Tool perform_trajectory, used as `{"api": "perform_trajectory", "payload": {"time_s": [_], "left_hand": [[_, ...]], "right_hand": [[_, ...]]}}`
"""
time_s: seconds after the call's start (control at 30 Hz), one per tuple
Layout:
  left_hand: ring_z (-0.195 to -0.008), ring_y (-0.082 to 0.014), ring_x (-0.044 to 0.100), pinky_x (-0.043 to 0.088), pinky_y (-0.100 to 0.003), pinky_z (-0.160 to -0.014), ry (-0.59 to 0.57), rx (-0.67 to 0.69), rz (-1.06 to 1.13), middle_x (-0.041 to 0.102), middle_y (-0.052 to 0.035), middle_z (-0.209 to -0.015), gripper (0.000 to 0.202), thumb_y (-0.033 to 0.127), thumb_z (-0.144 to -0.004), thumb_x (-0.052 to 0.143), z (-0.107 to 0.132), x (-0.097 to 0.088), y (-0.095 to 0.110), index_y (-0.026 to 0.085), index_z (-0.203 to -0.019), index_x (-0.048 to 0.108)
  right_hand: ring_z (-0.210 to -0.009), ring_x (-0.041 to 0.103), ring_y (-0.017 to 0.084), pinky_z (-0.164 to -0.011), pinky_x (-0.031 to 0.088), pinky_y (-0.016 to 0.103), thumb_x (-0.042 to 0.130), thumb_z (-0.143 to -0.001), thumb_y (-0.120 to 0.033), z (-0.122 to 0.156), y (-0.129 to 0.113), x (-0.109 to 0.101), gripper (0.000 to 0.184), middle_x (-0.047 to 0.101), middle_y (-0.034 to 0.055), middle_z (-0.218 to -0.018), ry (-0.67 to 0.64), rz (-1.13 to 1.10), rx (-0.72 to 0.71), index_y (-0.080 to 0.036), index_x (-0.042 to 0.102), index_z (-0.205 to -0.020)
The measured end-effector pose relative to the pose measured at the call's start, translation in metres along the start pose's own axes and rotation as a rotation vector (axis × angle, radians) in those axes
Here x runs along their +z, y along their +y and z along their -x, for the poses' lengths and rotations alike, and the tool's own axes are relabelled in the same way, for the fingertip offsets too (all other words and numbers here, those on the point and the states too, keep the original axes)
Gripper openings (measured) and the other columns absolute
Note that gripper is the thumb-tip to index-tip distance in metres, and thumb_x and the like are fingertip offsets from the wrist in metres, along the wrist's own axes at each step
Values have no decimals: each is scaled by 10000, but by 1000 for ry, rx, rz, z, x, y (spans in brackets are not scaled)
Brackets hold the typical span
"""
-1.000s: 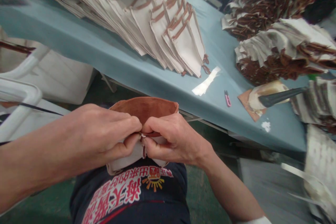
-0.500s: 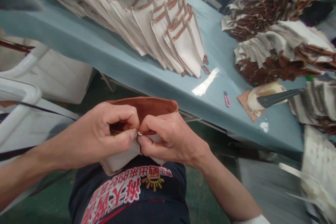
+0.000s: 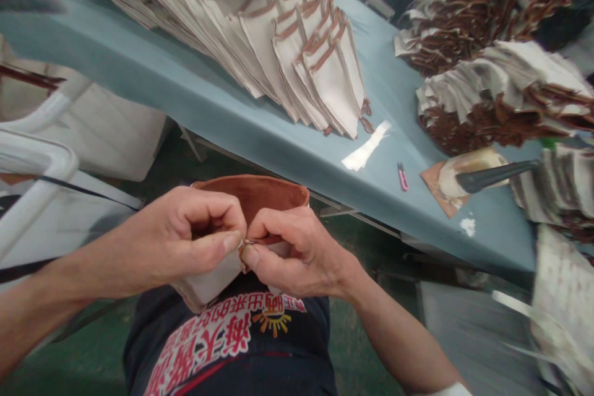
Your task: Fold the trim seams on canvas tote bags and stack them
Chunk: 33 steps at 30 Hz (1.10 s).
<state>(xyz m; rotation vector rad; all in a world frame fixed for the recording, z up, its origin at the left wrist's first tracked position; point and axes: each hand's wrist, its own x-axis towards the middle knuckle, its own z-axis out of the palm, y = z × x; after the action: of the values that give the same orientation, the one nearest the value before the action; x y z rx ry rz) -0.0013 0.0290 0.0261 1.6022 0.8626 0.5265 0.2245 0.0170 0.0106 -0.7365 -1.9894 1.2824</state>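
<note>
We have the pale pouch with brown lining (image 3: 255,195) right in our grip: left hand (image 3: 204,235) and right hand (image 3: 290,250) each pinch its near rim between thumb and forefinger, the fingertips almost meeting at a seam. We judge it light and soft, bendy along the wall, a little stiffer where the edge is folded, hardly slippery or fragile; the rim close beside the seam seems the best place to take hold. Just below the grip lies dark printed cloth (image 3: 227,352). Beyond the grip runs a blue table (image 3: 320,158) bearing overlapping pale pieces (image 3: 334,86), with pink snips (image 3: 403,177) off to the right; underneath, we see green floor (image 3: 352,325)
</note>
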Motion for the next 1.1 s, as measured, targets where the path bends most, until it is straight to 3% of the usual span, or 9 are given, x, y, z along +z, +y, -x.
{"api": "perform_trajectory", "payload": {"time_s": [0.17, 0.3, 0.4, 0.57, 0.67, 0.8, 0.97, 1.1], "left_hand": [[-516, -93, 431, 371, -157, -455, 21, 16, -60, 492, 73, -599, 312, 381, -939, 609, 2, -1, 0, 233, -667, 574], [-541, -98, 411, 371, -163, -472, 34, 55, -108, 449, 61, -622, 399, 401, -1024, 550, 4, 3, 3, 241, -660, 513], [-541, -94, 416, 376, -155, -476, 30, 11, -84, 458, 70, -619, 388, 411, -1007, 616, 6, 4, 1, 235, -668, 545], [-538, -122, 489, 415, -190, -464, -71, -45, -63, 557, 62, -626, 306, 413, -940, 731, 10, -3, -10, 243, -705, 633], [-552, -135, 547, 432, -207, -491, -50, 14, -156, 616, 51, -638, 283, 369, -979, 692, 12, -6, -14, 249, -723, 661], [-550, -117, 587, 426, -214, -526, 39, 144, -362, 692, 79, -662, 230, 285, -1009, 657, 10, -4, -11, 258, -785, 703], [-664, -145, 724, 490, -281, -655, 216, 387, -650, 785, 78, -756, 257, 259, -1066, 594, 5, 10, -4, 269, -865, 754], [-733, -183, 736, 514, -344, -747, 290, 471, -745, 788, 40, -809, 274, 236, -1110, 534, 0, 23, -11, 253, -909, 720]], "right_hand": [[-566, 457, 95, -563, 353, 241, 665, -960, -315, -1, -2, -1, 235, 529, -80, -646, 6, -28, 128, -256, 515, -789], [-584, 469, 99, -575, 341, 249, 669, -912, -315, 1, -7, 1, 231, 522, -76, -642, 25, -5, 218, -253, 509, -756], [-574, 450, 87, -574, 310, 250, 682, -857, -280, 3, -9, 2, 222, 490, -88, -634, 62, 28, 226, -249, 500, -734], [-632, 533, 90, -611, 374, 228, 756, -932, -299, 7, -6, -7, 200, 628, -70, -713, -76, -94, 236, -223, 604, -828], [-668, 583, 90, -635, 407, 218, 774, -985, -301, 10, -6, -14, 183, 704, -53, -799, -119, -108, 224, -216, 632, -907], [-637, 560, 83, -655, 434, 217, 710, -982, -216, 11, -6, -17, 116, 666, -68, -782, -27, 48, 123, -222, 623, -905], [-670, 619, 120, -653, 455, 239, 621, -952, -170, 13, -3, -15, 103, 698, -34, -773, 101, 306, -23, -241, 593, -883], [-687, 682, 133, -672, 509, 239, 627, -941, -140, 20, -1, -15, 100, 745, -16, -808, 140, 372, -4, -237, 617, -917]]}}
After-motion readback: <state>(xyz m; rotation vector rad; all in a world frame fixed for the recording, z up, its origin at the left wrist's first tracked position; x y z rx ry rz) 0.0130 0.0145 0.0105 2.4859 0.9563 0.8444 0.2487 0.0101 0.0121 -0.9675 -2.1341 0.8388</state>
